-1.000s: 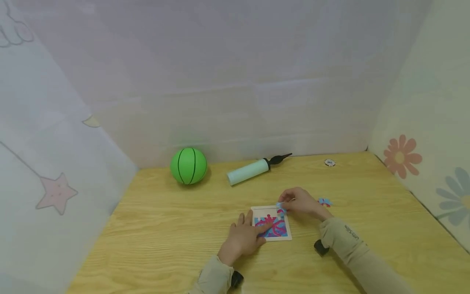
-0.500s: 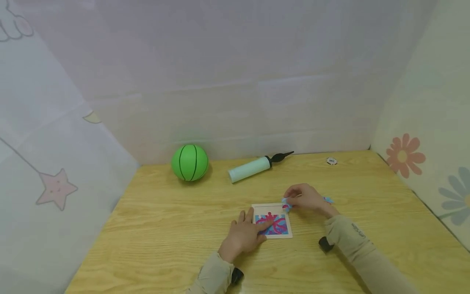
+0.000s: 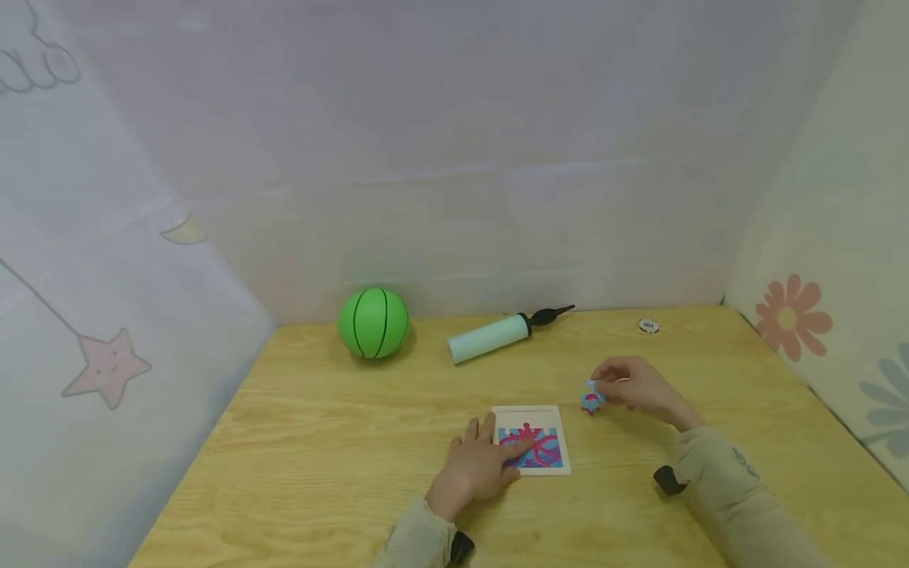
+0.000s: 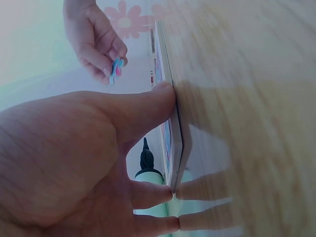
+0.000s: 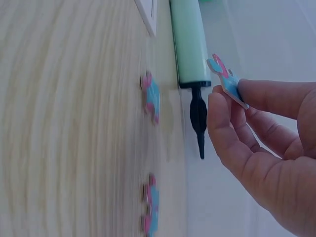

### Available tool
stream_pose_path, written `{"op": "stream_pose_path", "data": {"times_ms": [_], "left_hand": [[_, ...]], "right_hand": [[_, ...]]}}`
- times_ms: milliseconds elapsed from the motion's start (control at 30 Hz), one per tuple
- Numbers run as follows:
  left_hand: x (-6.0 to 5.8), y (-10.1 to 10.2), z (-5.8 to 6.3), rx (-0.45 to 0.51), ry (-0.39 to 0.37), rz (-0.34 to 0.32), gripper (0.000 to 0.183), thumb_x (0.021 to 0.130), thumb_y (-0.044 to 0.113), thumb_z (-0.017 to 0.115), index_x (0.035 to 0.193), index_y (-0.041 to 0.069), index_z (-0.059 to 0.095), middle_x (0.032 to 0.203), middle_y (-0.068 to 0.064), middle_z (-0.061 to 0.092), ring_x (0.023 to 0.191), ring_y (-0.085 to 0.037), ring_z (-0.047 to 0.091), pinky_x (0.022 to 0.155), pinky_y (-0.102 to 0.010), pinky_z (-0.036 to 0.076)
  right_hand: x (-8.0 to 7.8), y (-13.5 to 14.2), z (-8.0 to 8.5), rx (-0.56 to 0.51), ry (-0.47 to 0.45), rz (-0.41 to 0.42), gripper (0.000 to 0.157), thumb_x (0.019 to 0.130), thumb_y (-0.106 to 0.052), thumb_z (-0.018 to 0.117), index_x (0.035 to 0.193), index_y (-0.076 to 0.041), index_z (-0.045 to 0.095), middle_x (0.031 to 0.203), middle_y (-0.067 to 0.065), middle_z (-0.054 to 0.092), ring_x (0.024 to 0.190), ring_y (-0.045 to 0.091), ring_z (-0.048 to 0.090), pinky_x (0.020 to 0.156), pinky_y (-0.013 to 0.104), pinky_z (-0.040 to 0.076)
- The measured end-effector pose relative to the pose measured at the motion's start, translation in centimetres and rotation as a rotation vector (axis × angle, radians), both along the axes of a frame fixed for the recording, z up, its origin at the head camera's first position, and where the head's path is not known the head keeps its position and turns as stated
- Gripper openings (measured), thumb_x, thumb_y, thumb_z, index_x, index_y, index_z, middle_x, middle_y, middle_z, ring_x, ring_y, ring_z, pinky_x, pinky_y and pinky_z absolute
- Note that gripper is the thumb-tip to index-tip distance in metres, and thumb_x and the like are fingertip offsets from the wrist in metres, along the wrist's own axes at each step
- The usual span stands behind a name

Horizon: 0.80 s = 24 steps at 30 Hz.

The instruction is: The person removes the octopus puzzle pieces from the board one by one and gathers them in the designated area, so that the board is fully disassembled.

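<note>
By the fingers of the right hand [image 3: 637, 392], closed to a pinch, a flat blue-and-pink jigsaw piece [image 5: 228, 86] is held above the light wood-grained bench [image 3: 319, 473], where two loose blue-and-pink pieces [image 5: 151, 98] are seen. The left hand [image 3: 474, 469] is spread, nothing gripped, its forefinger laid on the octopus picture in a square white-rimmed puzzle tray [image 3: 566, 457]. Farther back are placed a pale-green pump with black nozzle [image 3: 490, 339] and a green black-lined ball [image 3: 373, 323].

soft dim light, faint shadows, bluish wrist views, pale sheen on tabletop [image 4: 261, 113], lower puzzle piece [image 5: 154, 205] perhaps blurred
</note>
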<state>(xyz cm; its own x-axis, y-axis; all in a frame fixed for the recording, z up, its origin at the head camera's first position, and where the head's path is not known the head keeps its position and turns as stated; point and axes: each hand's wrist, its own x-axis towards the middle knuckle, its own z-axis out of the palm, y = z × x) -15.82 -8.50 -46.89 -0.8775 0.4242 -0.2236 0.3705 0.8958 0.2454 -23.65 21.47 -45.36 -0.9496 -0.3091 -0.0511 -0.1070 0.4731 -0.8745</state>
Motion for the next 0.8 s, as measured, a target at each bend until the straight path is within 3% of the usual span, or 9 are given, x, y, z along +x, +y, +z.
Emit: {"op": "stream_pose_path", "data": {"times_ms": [100,200,433,800], "left_hand": [[0.0,0.0,0.0,0.011,-0.004,0.001,0.047,0.094,0.043,0.057,0.139,0.05,0.044,0.155,-0.02,0.023,0.139,-0.045,0.023,0.103,-0.062,0.03],[0.0,0.0,0.1,0.015,-0.014,-0.001,0.048,0.094,0.042,0.058,0.139,0.05,0.043,0.155,-0.02,0.023,0.139,-0.045,0.023,0.103,-0.063,0.03],[-0.1,0.0,-0.1,0.026,-0.032,0.009,0.049,0.094,0.042,0.058,0.139,0.052,0.042,0.155,-0.02,0.023,0.139,-0.045,0.023,0.103,-0.063,0.03],[-0.6,0.0,0.1,0.014,-0.034,0.016,0.049,0.094,0.043,0.057,0.139,0.052,0.042,0.155,-0.018,0.023,0.139,-0.045,0.023,0.102,-0.062,0.03]], "right_hand": [[0.1,1.3,0.1,0.006,0.004,-0.013,0.019,0.093,-0.014,0.064,0.104,0.001,0.063,0.088,0.013,0.061,0.059,0.028,0.057,0.045,0.033,0.045],[0.3,2.7,-0.1,-0.035,0.009,-0.01,0.022,0.092,-0.011,0.064,0.105,0.006,0.06,0.088,0.016,0.061,0.064,0.034,0.061,0.052,0.04,0.052],[0.7,5.3,0.2,-0.032,0.023,-0.062,0.028,0.092,-0.013,0.065,0.11,0.008,0.059,0.098,0.016,0.061,0.087,0.022,0.063,0.075,0.033,0.056],[0.9,8.8,0.1,-0.029,0.037,-0.064,0.033,0.095,-0.014,0.062,0.114,0.012,0.055,0.101,0.016,0.061,0.086,0.014,0.063,0.077,0.033,0.056]]}}
